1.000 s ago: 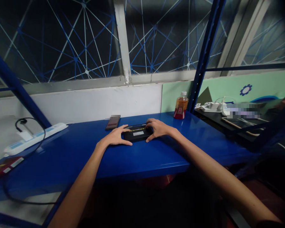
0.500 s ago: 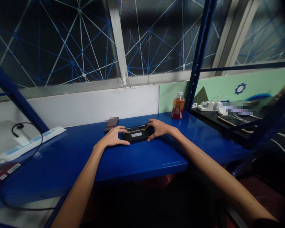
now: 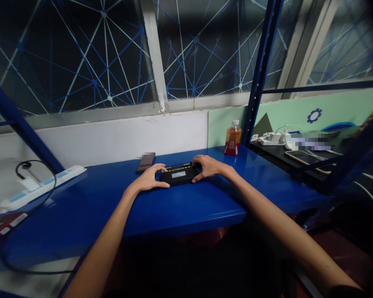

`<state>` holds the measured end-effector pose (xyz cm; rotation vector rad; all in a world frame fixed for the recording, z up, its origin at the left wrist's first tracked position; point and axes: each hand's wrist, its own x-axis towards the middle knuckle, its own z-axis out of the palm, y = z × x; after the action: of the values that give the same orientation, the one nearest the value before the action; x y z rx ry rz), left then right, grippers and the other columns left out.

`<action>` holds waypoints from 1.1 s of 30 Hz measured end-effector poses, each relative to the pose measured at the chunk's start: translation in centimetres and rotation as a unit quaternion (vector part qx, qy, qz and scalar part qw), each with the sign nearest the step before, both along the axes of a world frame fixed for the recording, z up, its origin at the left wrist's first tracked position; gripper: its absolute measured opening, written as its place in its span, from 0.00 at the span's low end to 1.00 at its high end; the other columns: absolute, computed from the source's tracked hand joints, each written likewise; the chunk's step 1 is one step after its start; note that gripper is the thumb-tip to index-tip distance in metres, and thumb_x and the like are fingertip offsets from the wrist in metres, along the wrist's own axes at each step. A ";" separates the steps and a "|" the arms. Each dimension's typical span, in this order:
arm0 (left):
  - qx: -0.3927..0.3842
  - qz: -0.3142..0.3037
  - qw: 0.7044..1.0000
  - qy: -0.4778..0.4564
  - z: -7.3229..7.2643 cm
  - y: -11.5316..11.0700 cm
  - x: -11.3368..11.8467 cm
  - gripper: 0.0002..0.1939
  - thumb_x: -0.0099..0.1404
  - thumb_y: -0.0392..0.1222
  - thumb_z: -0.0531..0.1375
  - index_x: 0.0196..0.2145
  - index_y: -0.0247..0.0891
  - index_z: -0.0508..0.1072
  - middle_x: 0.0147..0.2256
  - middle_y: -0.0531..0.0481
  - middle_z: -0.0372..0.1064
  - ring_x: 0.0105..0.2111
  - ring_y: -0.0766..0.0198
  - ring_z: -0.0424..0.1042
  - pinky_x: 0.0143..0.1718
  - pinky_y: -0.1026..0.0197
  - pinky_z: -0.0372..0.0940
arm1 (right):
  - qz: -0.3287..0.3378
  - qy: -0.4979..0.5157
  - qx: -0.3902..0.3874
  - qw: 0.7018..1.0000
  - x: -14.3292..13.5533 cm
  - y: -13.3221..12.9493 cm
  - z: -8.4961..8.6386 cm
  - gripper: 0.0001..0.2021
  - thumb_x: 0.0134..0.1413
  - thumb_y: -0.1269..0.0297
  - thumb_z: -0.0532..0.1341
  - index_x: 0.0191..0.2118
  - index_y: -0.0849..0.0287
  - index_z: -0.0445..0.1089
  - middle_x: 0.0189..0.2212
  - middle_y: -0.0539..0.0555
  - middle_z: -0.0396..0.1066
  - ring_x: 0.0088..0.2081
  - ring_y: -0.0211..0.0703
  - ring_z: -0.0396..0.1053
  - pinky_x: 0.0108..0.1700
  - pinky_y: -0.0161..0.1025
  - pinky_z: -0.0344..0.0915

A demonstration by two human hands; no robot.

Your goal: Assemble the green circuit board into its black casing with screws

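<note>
On the blue table (image 3: pixel 186 207) lies a flat black box-like device (image 3: pixel 186 181) with a pale label and a dashed yellow line along its top. My left hand (image 3: pixel 149 177) grips its left end, thumb at the near edge and fingers over the far side. At the opposite end, my right hand (image 3: pixel 207 167) holds it the same way, fingers curled over the far corner and thumb near the front. What kind of device it is cannot be made out. Just behind my left hand rests a dark phone (image 3: pixel 145 162).
A bottle of reddish-orange drink (image 3: pixel 233 140) stands at the back right. To the left are a white power strip (image 3: pixel 43 188), a black cable (image 3: pixel 54 182) and a red packet (image 3: pixel 6 227). Blue shelf posts (image 3: pixel 261 70) rise beside the table; a black side table (image 3: pixel 276 159) carries chargers and cables.
Almost nothing differs. Both hands keep their hold on the black device, with only a very slight shift of the fingers.
</note>
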<state>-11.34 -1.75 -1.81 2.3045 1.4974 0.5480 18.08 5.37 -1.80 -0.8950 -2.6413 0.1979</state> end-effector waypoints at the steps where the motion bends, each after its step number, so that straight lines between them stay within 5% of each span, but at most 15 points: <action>1: 0.003 0.000 1.000 -0.003 0.0 0.0 0.0 0.29 0.50 0.56 0.67 0.47 0.41 0.69 0.62 0.43 0.54 0.60 0.47 0.57 0.59 0.48 0.52 | -0.002 0.002 0.000 1.000 0.0 -0.1 0.1 0.31 0.32 0.42 0.70 0.41 0.60 0.71 0.41 0.59 0.71 0.41 0.51 0.68 0.41 0.43 0.64; 12: 0.027 -0.001 1.000 -0.005 -1.3 0.9 -0.4 0.32 0.51 0.57 0.66 0.51 0.42 0.68 0.60 0.42 0.57 0.59 0.47 0.58 0.59 0.47 0.54 | -0.004 0.004 -0.018 1.000 0.3 0.9 -0.3 0.30 0.35 0.40 0.68 0.40 0.60 0.73 0.39 0.58 0.73 0.39 0.50 0.70 0.38 0.41 0.63; 33: 0.009 0.006 1.000 0.004 -1.1 1.0 -1.1 0.27 0.49 0.57 0.66 0.46 0.44 0.73 0.60 0.46 0.57 0.58 0.46 0.61 0.57 0.46 0.58 | 0.019 0.046 -0.023 0.999 -0.2 0.7 -0.6 0.24 0.38 0.45 0.68 0.38 0.59 0.76 0.41 0.57 0.74 0.40 0.50 0.71 0.40 0.41 0.65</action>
<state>-12.39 -0.77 -2.90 2.3151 1.5182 0.5586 17.92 6.05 -2.39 -0.8311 -2.5786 0.3023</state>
